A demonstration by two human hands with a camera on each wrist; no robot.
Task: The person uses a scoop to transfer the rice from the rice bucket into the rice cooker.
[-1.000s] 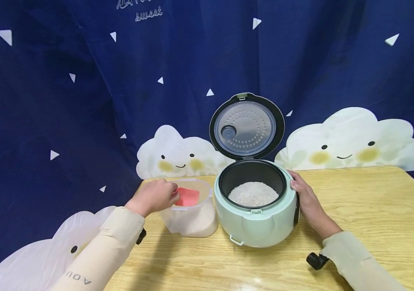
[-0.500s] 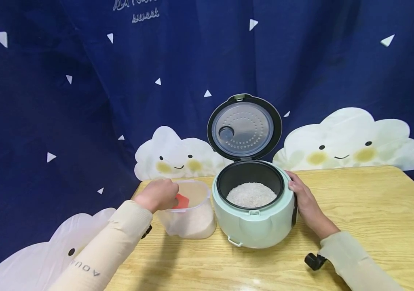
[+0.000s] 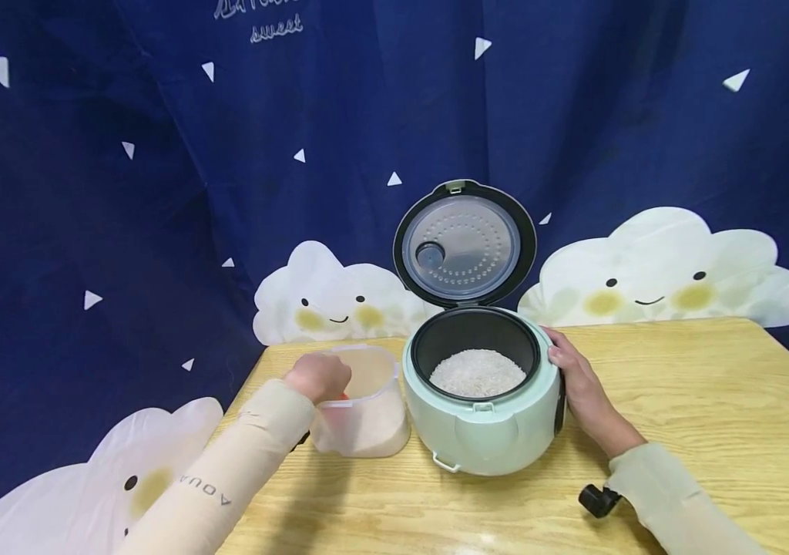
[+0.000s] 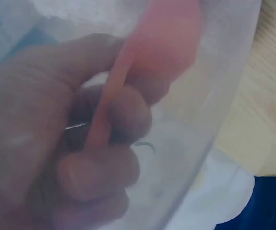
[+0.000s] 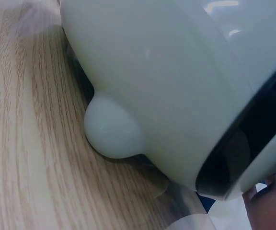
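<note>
My left hand (image 3: 320,376) is inside the mouth of a translucent plastic rice container (image 3: 374,424). It grips the handle of a red scoop (image 4: 169,36), its fingers curled round it as seen through the cloudy wall in the left wrist view. In the head view only a sliver of the scoop shows beside the hand. To the right stands a mint-green rice cooker (image 3: 481,435), lid (image 3: 467,247) raised, with white rice (image 3: 479,373) in its dark inner pot. My right hand (image 3: 585,393) holds the cooker's right side, thumb near the rim; its other fingers are partly hidden.
Container and cooker stand side by side on a light wooden table (image 3: 700,416). A dark blue curtain (image 3: 339,100) with white triangles and cloud faces hangs behind. The table's left edge runs close past the container.
My left hand has moved right and down into the container, taking the red scoop mostly out of the head view. The right hand stays on the cooker, and the rice in the pot looks the same.
</note>
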